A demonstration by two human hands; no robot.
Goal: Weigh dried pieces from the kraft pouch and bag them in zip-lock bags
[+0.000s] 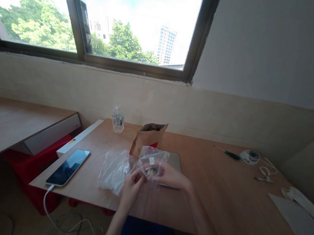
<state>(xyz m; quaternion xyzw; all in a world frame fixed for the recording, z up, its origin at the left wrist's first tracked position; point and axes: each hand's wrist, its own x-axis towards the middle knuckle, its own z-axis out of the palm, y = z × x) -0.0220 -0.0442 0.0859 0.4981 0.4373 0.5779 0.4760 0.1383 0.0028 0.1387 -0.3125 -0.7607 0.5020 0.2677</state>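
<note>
The left hand (pixel 133 181) pinches a clear bag (pixel 148 154) just in front of the paper bag (pixel 144 140). The right hand (pixel 168 174) is at the clear bag too, its grip too blurry to tell. A crinkly plastic bag (pixel 112 171) lies left of the paper bag, toward the front.

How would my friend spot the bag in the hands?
Below the window, find the table with the brown pouch. In front of it, the left hand and right hand meet at a clear bag. Unlike the crumpled bag lying left, it shows a small white label.
</note>
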